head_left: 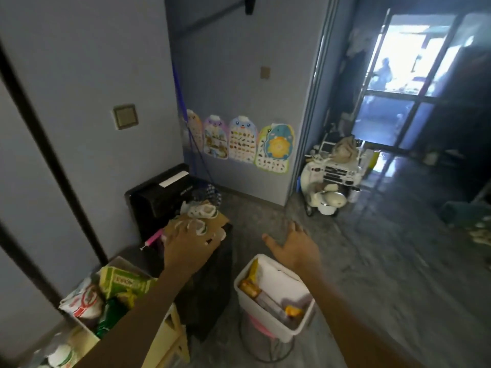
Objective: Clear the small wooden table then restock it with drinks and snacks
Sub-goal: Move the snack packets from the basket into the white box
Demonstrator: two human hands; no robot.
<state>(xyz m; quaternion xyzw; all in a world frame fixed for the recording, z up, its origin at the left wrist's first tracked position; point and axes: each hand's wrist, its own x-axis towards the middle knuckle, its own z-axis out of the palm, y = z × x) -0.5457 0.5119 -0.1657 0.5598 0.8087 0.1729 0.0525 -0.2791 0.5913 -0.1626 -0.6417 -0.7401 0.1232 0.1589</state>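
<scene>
With our left hand (pixel 187 247) spread on the cardboard sheet (pixel 198 221) capping the black bin (pixel 212 277) and our right hand (pixel 295 245) open above the white snack basket (pixel 268 318), we risk tipping loose wrappers (pixel 203 209) onto the floor (pixel 372 261).

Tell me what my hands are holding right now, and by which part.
The right hand is open and empty above the white bin. The left hand rests on the cardboard and crumpled trash; whether it grips anything cannot be told.
</scene>
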